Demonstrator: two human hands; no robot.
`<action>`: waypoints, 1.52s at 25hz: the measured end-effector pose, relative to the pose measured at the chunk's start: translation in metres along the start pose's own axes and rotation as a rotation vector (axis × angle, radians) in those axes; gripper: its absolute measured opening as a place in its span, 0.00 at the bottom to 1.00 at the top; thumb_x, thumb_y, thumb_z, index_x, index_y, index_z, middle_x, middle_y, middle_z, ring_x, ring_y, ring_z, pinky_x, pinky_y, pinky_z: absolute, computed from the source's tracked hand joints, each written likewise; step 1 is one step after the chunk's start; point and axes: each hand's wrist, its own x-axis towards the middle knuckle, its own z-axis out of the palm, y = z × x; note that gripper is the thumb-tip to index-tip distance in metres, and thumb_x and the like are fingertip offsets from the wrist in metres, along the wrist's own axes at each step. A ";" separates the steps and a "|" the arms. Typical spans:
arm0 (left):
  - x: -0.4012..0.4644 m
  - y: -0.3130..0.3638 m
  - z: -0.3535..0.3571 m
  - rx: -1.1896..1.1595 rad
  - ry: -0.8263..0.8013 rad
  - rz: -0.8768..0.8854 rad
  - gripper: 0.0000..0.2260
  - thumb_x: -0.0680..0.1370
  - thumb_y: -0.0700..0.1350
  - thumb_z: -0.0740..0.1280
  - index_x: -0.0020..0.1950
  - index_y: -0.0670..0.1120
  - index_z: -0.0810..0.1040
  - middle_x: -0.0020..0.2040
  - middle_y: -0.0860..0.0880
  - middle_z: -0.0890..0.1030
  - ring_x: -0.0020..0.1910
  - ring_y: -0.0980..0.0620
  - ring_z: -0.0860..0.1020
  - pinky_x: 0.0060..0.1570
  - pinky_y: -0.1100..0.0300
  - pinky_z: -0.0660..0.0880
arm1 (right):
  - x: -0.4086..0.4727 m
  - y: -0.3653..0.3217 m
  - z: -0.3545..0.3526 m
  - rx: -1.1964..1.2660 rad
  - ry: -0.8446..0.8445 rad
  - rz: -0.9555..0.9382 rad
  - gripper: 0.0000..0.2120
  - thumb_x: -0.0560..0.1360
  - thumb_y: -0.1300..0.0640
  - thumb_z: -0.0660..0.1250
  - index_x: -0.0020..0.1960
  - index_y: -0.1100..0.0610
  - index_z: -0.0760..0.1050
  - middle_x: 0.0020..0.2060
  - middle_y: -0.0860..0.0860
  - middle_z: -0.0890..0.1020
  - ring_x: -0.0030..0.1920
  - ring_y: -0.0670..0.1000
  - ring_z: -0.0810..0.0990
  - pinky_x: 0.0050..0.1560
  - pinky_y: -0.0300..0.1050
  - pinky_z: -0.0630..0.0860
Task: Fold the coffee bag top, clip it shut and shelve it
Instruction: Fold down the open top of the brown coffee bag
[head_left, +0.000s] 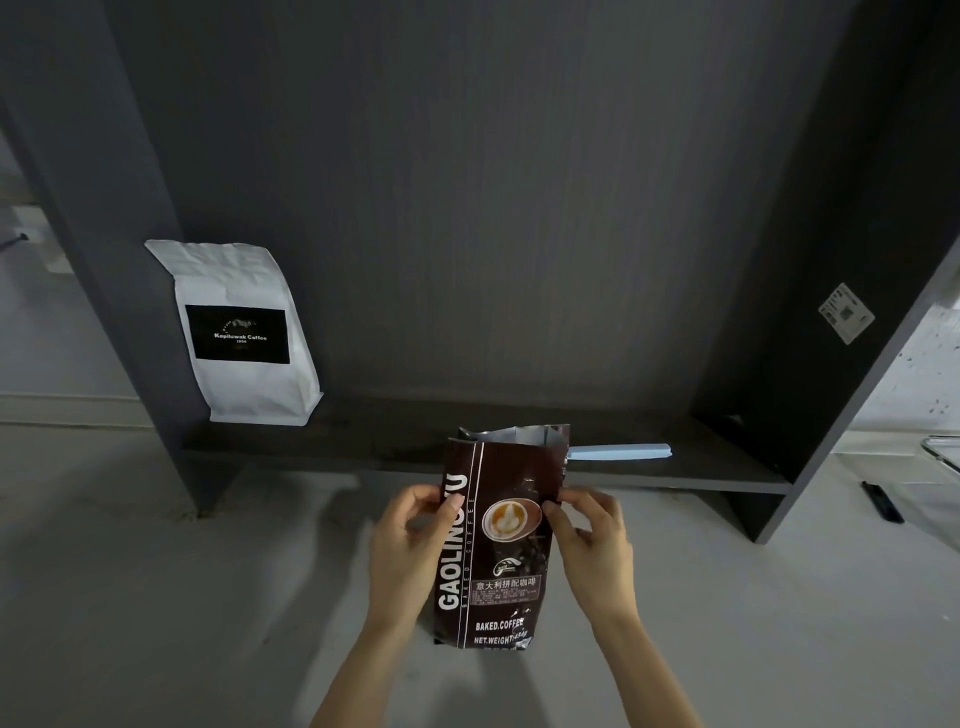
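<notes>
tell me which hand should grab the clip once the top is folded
Probably right. The clip lies on the shelf just right of the bag, nearer the right hand; the left hand can steady the bag.

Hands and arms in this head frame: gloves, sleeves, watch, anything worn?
Nothing worn that shows. The left hand and the right hand are bare, no gloves or rings visible. Both forearms are bare to the bottom edge of the frame: no sleeves, watch, bands or markings in view.
</notes>
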 end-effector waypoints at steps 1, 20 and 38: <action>0.000 0.000 0.000 -0.024 -0.032 0.000 0.02 0.72 0.40 0.67 0.41 0.47 0.76 0.41 0.50 0.82 0.35 0.64 0.79 0.32 0.75 0.73 | 0.000 0.001 -0.001 0.008 0.000 0.007 0.06 0.73 0.60 0.66 0.49 0.57 0.77 0.52 0.50 0.72 0.52 0.50 0.74 0.47 0.38 0.71; -0.002 -0.003 -0.004 -0.013 -0.102 0.009 0.07 0.73 0.41 0.66 0.44 0.53 0.77 0.45 0.52 0.82 0.42 0.61 0.80 0.38 0.76 0.73 | -0.004 0.004 -0.012 0.171 -0.050 0.127 0.06 0.69 0.59 0.69 0.40 0.48 0.78 0.34 0.41 0.83 0.40 0.40 0.80 0.41 0.35 0.73; 0.000 -0.002 -0.013 0.021 -0.126 -0.005 0.16 0.72 0.29 0.61 0.38 0.50 0.79 0.33 0.64 0.83 0.36 0.66 0.80 0.39 0.76 0.73 | -0.001 0.003 -0.016 0.267 -0.174 0.027 0.16 0.73 0.70 0.61 0.42 0.49 0.78 0.38 0.43 0.83 0.38 0.36 0.80 0.39 0.27 0.75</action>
